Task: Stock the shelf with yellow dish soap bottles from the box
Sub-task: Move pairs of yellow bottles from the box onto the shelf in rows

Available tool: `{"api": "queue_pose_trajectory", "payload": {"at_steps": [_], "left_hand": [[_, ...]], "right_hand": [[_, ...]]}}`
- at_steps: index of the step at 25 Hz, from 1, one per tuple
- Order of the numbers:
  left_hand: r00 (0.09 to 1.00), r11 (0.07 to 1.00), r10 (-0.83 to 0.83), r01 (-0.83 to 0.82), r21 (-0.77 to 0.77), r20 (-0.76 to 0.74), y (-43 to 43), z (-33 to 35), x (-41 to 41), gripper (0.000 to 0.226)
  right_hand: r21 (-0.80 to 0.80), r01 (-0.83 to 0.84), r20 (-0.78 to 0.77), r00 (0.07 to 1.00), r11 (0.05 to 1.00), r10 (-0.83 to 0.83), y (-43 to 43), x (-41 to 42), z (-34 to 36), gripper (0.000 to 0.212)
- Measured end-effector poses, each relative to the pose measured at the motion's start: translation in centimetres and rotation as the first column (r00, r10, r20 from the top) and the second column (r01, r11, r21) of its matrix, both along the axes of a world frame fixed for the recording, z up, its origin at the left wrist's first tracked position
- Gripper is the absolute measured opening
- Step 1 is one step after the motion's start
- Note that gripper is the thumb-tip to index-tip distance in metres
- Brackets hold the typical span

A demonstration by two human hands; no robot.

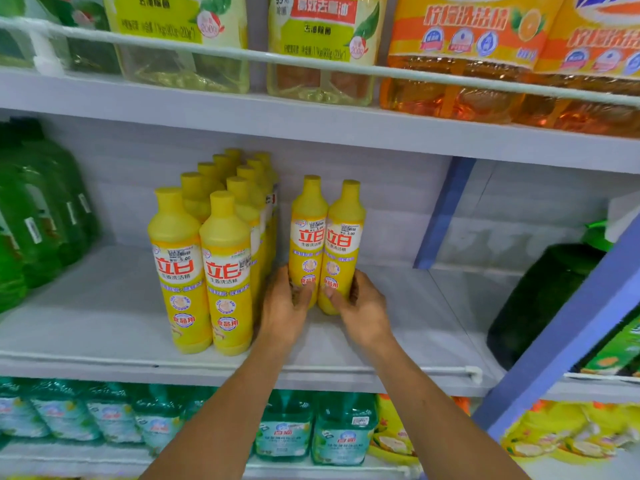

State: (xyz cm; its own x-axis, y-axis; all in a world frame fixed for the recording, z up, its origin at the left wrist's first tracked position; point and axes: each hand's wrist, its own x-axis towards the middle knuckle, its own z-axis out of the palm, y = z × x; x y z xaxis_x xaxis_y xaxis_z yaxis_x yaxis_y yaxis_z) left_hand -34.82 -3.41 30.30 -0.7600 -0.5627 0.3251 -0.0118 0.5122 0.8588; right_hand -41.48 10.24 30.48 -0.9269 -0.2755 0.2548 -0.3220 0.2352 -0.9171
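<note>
Two yellow dish soap bottles stand upright side by side on the middle shelf (pixel 104 317). My left hand (pixel 285 306) grips the base of the left bottle (pixel 308 233). My right hand (pixel 362 308) grips the base of the right bottle (pixel 344 237). To their left, two rows of the same yellow bottles (pixel 204 265) run from the shelf front to the back wall. A narrow gap separates the held pair from those rows. The box is not in view.
Green bottles (pixel 38 216) fill the shelf's left end. A blue upright (pixel 446 209) and a slanted blue post (pixel 571 327) bound the right side, with a dark green jug (pixel 540 299) beyond. Large yellow and orange refill bottles (pixel 460 53) sit above, teal bottles (pixel 343 434) below.
</note>
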Motion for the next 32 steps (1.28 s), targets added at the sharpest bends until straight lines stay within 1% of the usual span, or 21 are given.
{"api": "queue_pose_trajectory", "payload": {"at_steps": [2,6,12,18,23,26,29,32], "left_hand": [[0.999,0.999,0.045,-0.045,-0.027,-0.019,-0.3,-1.4,-1.0,0.053],[0.990,0.991,0.128,-0.129,-0.019,-0.050,-0.8,-2.1,-3.3,0.051],[0.991,0.990,0.134,-0.134,0.040,0.003,-1.6,-1.8,-5.4,0.050],[0.989,0.987,0.148,-0.146,0.074,-0.021,-2.2,-2.0,-6.6,0.045],[0.983,0.976,0.186,-0.185,0.118,0.005,-2.0,-1.4,-7.3,0.044],[0.978,0.976,0.207,-0.206,0.076,-0.017,-2.5,-2.0,-8.1,0.044],[0.971,0.971,0.236,-0.234,0.043,-0.025,-2.7,-2.0,-8.6,0.044],[0.968,0.968,0.250,-0.249,0.021,-0.025,-2.8,-1.9,-9.0,0.042]], "right_hand": [[-0.028,0.000,0.005,1.000,1.000,0.000,-0.5,-1.0,-0.9,0.054],[0.017,0.002,-0.014,1.000,1.000,-0.002,-1.7,-2.8,-1.2,0.054],[0.002,-0.028,-0.006,1.000,1.000,0.028,-2.6,-5.1,-1.7,0.056],[-0.054,-0.019,0.011,1.000,0.998,0.019,-4.0,-6.4,-2.0,0.055],[-0.079,-0.052,-0.007,0.999,0.996,0.051,-5.0,-7.4,-2.3,0.057],[-0.079,-0.049,-0.051,0.998,0.996,0.045,-5.6,-7.8,-2.4,0.060],[-0.066,-0.042,-0.044,0.998,0.997,0.039,-6.0,-8.2,-2.1,0.052],[-0.058,-0.016,-0.026,1.000,0.998,0.014,-6.5,-8.9,-2.1,0.058]]}}
